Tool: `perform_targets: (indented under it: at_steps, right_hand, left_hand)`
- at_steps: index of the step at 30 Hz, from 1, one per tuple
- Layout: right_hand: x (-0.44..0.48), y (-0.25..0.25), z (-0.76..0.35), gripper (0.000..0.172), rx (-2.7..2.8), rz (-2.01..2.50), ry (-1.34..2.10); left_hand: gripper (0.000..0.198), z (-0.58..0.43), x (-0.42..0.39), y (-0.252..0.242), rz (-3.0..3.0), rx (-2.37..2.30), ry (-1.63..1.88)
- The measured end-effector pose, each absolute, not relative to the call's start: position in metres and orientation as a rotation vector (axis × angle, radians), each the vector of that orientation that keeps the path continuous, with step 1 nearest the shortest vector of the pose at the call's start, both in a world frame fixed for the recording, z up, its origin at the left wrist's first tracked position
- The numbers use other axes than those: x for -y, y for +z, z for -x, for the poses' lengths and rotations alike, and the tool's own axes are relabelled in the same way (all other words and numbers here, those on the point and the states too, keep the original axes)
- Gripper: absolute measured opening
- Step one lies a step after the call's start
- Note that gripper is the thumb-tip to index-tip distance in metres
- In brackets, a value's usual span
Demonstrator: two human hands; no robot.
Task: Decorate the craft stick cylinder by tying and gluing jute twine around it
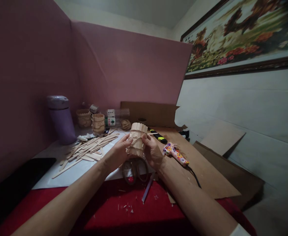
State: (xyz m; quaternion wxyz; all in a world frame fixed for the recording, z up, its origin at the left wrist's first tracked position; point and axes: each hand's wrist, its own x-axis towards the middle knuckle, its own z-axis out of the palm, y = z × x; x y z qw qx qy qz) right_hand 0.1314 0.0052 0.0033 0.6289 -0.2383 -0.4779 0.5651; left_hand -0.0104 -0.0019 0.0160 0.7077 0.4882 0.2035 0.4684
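Observation:
Between my two hands is a small cup of upright wooden craft sticks (137, 139), with twine-like bands around it. My left hand (119, 151) is closed on its left side, and my right hand (154, 153) grips the right side, thumb near the upper band. A thin pale stick (152, 133) juts out by the right fingertips; whether it is held I cannot tell. Just below the cup lie scissors (128, 175), their blades hidden. A clear glue stick (147, 189) rests on the red cloth. Right of my right hand lies a flower-patterned glue gun (175, 154).
Loose craft sticks (92, 149) are heaped on white paper at left. Behind them stand two similar cups (98, 124), a purple tumbler (62, 123) and a twine ball (125, 124). A yellow-black utility knife (160, 137) lies on the cardboard (207, 180). Pink panels enclose the back and left.

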Motion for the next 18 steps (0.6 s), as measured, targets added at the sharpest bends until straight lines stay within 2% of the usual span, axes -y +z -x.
perform_targets:
  at_steps: [7,18]
  right_hand:
    - [-0.0065,0.0009,-0.1317,0.053,1.089,0.549,1.29]
    - [-0.0074,0.0016,-0.1306,0.064,1.085,0.462,1.445]
  left_hand:
    - [0.053,0.0076,0.0035,0.0168,-1.077,-0.482,1.044]
    - [0.054,0.0089,0.0039,0.0192,-1.085,-0.531,1.04]
